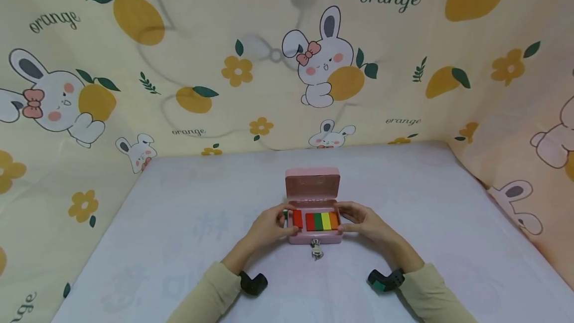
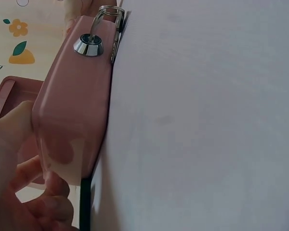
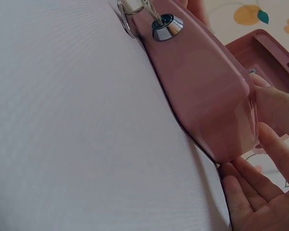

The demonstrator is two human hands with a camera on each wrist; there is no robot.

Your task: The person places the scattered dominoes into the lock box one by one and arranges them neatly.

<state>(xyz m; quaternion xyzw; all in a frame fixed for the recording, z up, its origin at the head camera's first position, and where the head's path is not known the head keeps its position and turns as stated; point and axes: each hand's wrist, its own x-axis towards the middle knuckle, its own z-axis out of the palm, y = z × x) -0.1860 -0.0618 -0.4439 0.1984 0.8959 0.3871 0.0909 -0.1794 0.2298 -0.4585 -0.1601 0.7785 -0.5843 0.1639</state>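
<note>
A pink metal cash box [image 1: 314, 238] sits on the white table with its lid [image 1: 312, 187] raised. Inside lie a red block [image 1: 297, 219] at the left and a row of red, green, yellow and orange blocks [image 1: 322, 221] to its right. My left hand [image 1: 268, 224] grips the box's left end, its thumb at the front corner. On the opposite end, my right hand [image 1: 364, 220] grips the side, its thumb over the rim in the right wrist view. A dark green piece [image 2: 85, 204] shows beyond the left end, partly hidden by my fingers.
A key with a ring and a small charm [image 1: 316, 249] hangs from the lock [image 2: 88, 45] on the box's front. Behind the table rises a cream cloth [image 1: 251, 9] printed with rabbits and oranges. Black cameras [image 1: 253, 284] are strapped to both wrists.
</note>
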